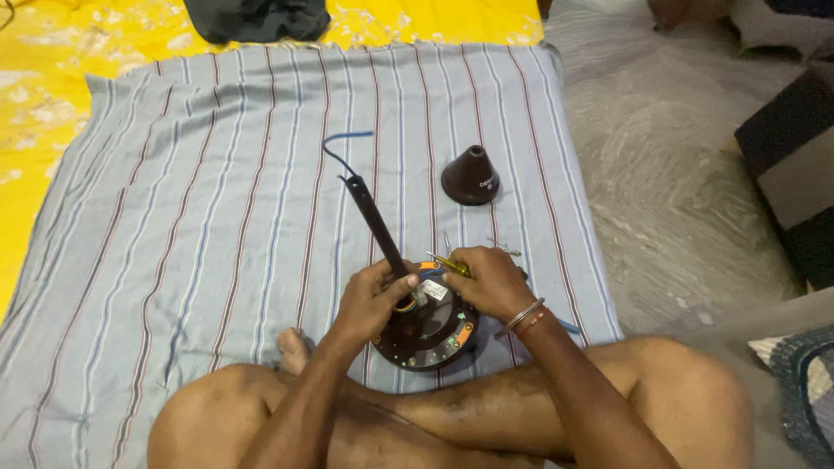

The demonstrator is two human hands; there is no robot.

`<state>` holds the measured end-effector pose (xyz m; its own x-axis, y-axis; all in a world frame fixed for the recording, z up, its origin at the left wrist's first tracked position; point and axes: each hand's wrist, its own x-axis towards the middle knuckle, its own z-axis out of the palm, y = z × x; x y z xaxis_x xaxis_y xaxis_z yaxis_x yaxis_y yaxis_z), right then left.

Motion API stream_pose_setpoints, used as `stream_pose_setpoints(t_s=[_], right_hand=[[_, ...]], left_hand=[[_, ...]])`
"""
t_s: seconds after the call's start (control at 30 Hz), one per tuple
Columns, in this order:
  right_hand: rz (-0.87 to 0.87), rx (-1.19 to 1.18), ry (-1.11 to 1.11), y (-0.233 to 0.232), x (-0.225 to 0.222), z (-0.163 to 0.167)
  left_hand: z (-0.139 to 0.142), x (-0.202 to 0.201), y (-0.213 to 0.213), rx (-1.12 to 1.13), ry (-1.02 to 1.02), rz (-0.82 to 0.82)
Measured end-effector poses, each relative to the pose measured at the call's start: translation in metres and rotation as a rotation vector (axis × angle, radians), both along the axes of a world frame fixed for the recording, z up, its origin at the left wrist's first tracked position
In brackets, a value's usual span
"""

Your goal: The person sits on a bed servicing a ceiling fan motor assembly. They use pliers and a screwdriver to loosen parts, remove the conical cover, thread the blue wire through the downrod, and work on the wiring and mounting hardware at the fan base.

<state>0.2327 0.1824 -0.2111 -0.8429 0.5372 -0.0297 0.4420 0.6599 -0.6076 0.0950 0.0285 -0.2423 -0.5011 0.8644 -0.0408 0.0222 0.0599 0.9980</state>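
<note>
Both hands meet over a round dark-brown metal fan motor (pixel 430 328) between my crossed legs. My left hand (pixel 369 300) is wrapped around its dark downrod (pixel 375 224) at the base; my right hand (pixel 491 282) pinches a yellow-handled tool (pixel 450 263). A small white rectangular label (pixel 435 290) sits between my hands. Beyond my right hand stands a dark cone-shaped plastic cover (pixel 470 176) on striped woven cloth (pixel 217 217).

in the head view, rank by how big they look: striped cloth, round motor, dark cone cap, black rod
1. striped cloth, by far the largest
2. round motor
3. black rod, long but thin
4. dark cone cap

Rod and cap are close; the cap lies farther from the camera.
</note>
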Motion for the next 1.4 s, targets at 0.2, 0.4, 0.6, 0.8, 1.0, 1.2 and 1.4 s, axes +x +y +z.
stream_pose_setpoints(t_s=[0.2,0.4,0.6,0.8,1.0,1.2,1.4], right_hand=[[0.071,-0.355,0.139,0.003,0.012,0.004],[-0.182,0.109,-0.091,0.045,0.05,0.017],[-0.608,0.116,-0.332,0.041,0.067,0.006],[-0.598,0.289,-0.279,0.025,0.065,0.014],[-0.33,0.261,-0.534,0.004,0.092,-0.004],[-0.248,0.371,-0.52,-0.003,0.087,-0.026],[-0.325,0.299,-0.581,-0.007,0.086,-0.021]], left_hand=[[0.01,0.011,-0.01,0.011,0.113,0.011],[0.018,0.017,-0.012,-0.064,0.181,0.037],[0.019,0.027,-0.013,-0.111,0.291,0.038],[0.014,0.03,-0.027,-0.124,0.32,0.05],[0.005,0.033,-0.024,-0.153,0.373,0.156],[0.005,0.031,-0.023,-0.147,0.421,0.243],[0.005,0.019,-0.028,-0.152,0.648,0.28]])
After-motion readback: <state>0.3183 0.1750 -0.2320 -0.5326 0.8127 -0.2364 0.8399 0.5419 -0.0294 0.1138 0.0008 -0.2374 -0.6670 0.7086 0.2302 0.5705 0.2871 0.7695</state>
